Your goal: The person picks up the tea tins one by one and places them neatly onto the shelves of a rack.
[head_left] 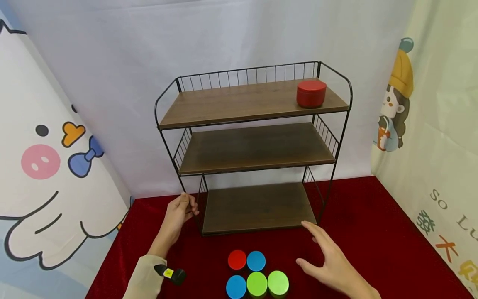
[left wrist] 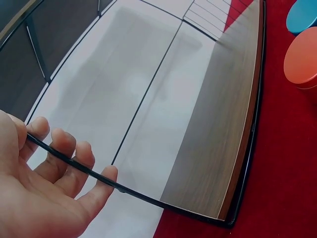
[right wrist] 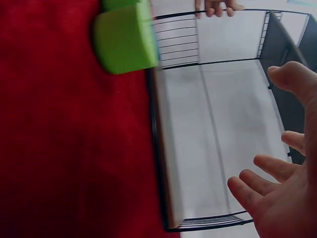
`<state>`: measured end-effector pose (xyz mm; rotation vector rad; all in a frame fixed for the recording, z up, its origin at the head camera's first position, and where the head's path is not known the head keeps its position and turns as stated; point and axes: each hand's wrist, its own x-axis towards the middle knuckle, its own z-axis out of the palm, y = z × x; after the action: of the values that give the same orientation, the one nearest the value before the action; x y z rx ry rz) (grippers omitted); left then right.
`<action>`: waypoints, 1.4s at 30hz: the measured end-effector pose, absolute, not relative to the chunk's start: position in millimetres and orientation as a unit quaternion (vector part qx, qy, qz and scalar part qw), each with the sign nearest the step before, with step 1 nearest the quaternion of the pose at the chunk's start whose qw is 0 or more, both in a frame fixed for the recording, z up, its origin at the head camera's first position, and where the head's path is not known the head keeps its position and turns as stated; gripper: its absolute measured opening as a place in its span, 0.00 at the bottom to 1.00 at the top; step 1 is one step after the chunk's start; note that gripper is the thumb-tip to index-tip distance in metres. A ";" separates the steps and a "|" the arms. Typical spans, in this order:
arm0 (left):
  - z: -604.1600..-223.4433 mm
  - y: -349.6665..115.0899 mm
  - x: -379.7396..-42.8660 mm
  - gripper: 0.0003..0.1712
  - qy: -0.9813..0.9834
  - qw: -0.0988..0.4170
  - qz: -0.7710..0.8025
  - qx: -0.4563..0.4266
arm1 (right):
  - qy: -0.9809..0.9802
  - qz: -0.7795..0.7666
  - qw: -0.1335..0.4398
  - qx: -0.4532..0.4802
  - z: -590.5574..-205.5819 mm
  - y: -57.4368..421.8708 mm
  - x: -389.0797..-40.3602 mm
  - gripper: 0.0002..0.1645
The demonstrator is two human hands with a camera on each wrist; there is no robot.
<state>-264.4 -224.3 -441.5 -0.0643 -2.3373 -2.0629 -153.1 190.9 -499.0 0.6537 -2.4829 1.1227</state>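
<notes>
A three-tier rack (head_left: 257, 143) with brown wooden boards and a black wire frame stands against the white cloth. My left hand (head_left: 181, 211) holds its left front post (left wrist: 143, 197) beside the lowest tier, the fingers curled about the thin black metal. Spread and holding nothing, my right hand (head_left: 330, 261) hovers in front of the rack's lower right corner. Between the hands, round containers sit on the red cloth: one red (head_left: 237, 259), two blue (head_left: 256, 261) (head_left: 236, 286) and two green (head_left: 257, 284) (head_left: 278, 283).
On the right of the top board sits a red round tin (head_left: 311, 94). Dark red cloth (head_left: 358, 232) covers the table. Printed curtains hang on the left (head_left: 101, 199) and right (head_left: 422, 166), beside the white backdrop (head_left: 239, 33).
</notes>
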 end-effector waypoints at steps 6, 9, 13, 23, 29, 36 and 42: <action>-442.8 -224.9 -264.9 0.27 -0.750 0.015 -0.661 -0.016 | -0.895 0.384 0.110 0.197 -513.0 188.8 -147.1 0.54; -443.1 -225.0 -265.2 0.27 -0.751 0.015 -0.660 -0.016 | -0.901 0.388 0.068 0.182 -515.5 187.5 -144.5 0.55; -443.6 -224.9 -265.6 0.27 -0.752 0.015 -0.659 -0.014 | -0.901 0.384 0.041 0.197 -519.0 184.9 -142.0 0.57; -444.7 -225.3 -265.6 0.28 -0.753 0.014 -0.658 -0.018 | -0.887 0.377 0.015 0.266 -525.4 177.6 -139.5 0.58; -443.5 -225.3 -265.8 0.28 -0.753 0.014 -0.657 -0.020 | -0.859 0.413 -0.082 0.291 -529.5 175.1 -143.4 0.63; -443.7 -224.9 -266.0 0.28 -0.754 0.014 -0.657 -0.014 | -0.834 0.430 -0.163 0.306 -531.5 171.2 -148.0 0.67; -444.6 -225.5 -266.0 0.28 -0.757 0.014 -0.653 -0.014 | -0.834 0.418 -0.192 0.305 -534.4 168.6 -148.0 0.62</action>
<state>-266.0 -225.5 -444.6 -0.0440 -2.3577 -2.0342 -148.0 168.6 -534.4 1.0957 -2.9997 1.5015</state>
